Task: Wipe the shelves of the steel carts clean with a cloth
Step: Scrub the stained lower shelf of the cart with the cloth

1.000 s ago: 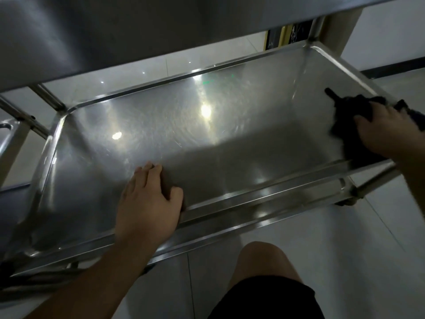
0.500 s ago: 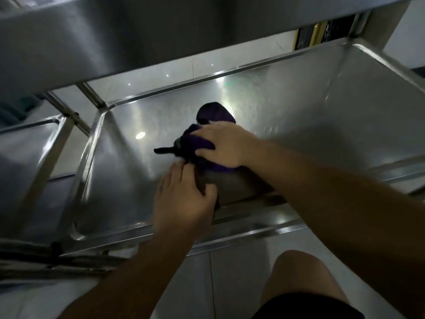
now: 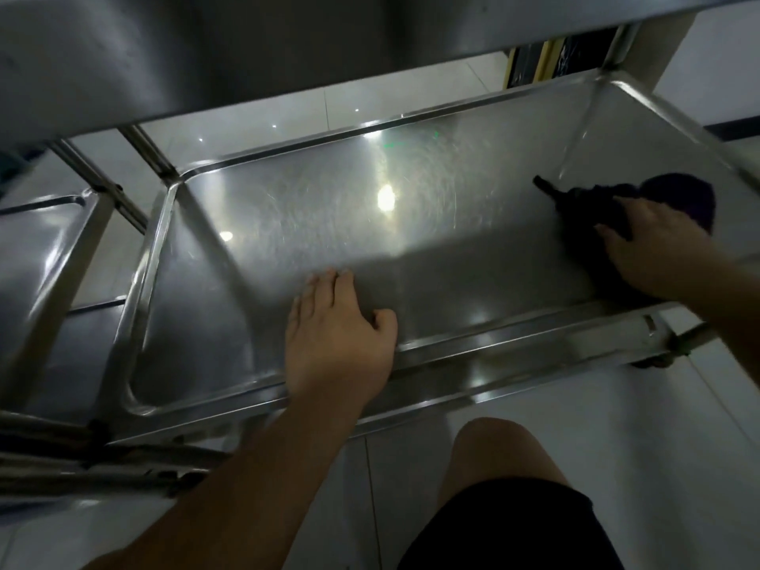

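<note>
My left hand point(image 3: 337, 339) lies flat, palm down, fingers straight and together pointing far, thumb spread to the right. Left forearm runs back to the near left, wrist straight. My right hand point(image 3: 654, 248) is at the far right, palm down, fingers spread and pressing, pointing left. Right forearm leaves at the right edge. One bare knee shows near, below centre.

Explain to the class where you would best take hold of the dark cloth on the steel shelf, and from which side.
Take the dark cloth by the bunched middle, just left of where the right hand presses it. Probably come from above: it lies low on the shelf, with the raised rim close on the right, and its thin tail would slip.
</note>
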{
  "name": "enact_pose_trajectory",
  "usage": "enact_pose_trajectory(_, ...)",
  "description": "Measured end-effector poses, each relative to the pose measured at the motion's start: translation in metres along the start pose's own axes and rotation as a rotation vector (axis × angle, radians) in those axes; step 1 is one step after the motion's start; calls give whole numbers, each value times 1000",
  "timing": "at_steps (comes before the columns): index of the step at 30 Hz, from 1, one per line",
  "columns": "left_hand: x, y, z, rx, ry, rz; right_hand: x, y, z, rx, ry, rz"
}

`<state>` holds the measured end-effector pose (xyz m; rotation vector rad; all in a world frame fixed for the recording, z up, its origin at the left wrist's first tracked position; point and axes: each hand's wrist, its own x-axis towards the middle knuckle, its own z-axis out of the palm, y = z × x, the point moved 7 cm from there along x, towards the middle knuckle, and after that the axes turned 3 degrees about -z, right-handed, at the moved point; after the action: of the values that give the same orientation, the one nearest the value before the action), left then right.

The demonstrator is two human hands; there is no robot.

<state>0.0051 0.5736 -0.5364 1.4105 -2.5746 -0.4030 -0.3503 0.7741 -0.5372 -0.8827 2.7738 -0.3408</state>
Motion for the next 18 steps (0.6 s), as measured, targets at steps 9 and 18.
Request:
enact_pose_trajectory(9,-2,2,-1,9,-26,12,-123,-146,60,0,49,-425)
enact_pose_trajectory(18,0,-1,-1,18,-55,53,-123,-151,58,-43,18,-339)
